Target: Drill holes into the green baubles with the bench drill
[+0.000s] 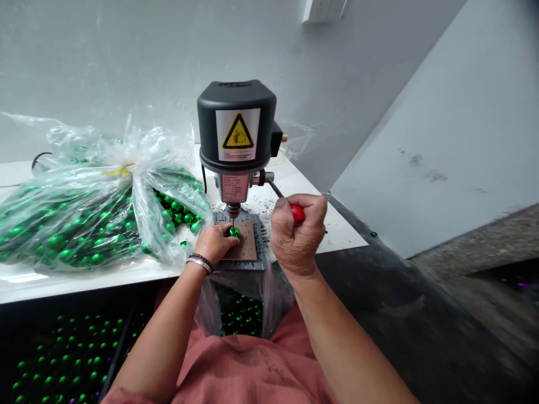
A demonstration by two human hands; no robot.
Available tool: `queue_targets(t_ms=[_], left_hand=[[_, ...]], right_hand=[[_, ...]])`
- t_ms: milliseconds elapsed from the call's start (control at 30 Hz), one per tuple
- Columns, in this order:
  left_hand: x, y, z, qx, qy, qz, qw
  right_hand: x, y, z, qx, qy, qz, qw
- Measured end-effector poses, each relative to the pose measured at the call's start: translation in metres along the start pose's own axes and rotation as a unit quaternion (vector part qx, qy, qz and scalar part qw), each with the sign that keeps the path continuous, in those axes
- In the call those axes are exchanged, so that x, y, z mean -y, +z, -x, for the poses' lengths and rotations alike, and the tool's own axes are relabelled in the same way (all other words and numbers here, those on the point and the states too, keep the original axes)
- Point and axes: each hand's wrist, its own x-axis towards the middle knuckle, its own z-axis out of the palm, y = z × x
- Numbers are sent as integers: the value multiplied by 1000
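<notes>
Bench edge [84,289], left hand [214,242] on ball [234,232], right fist [297,235] on red lever [297,212]

The left hand [214,244] covers most of the green bead [233,232] beneath the drill press [236,123], so I can't make out where the bit meets it. The right hand [298,235] closes around the red handle [297,212], burying its end in the fist. The print on the plate [234,188] is too small to read from here. Nor can I tell what the black specks [252,196] on the bench [332,238] are, or the tiny green dot [373,234] past its edge. The cloudy plastic bag [96,219] blurs the green balls inside. The tray of beads [63,359] runs off the bottom edge, and the wall fitting [323,8] is cut off at the top.
</notes>
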Motion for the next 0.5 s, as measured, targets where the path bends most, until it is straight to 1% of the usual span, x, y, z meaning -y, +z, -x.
queue_targets(t_ms=[233,300,367,433,500], left_hand=[[4,2,-1,-8,9,24,1000],[4,2,-1,-5,7,24,1000],[4,3,-1,-3,12,24,1000],[3,4,-1,-11,15,24,1000],[3,3,1,-24,7,29,999]], right_hand=[[-12,1,22,20,24,-33,999],[-12,0,21,23,30,-38,999],[-6,1,8,6,20,-27,999],[2,5,-15,-19,-1,-6,1000],[10,10,-43,-23,-5,5,1000]])
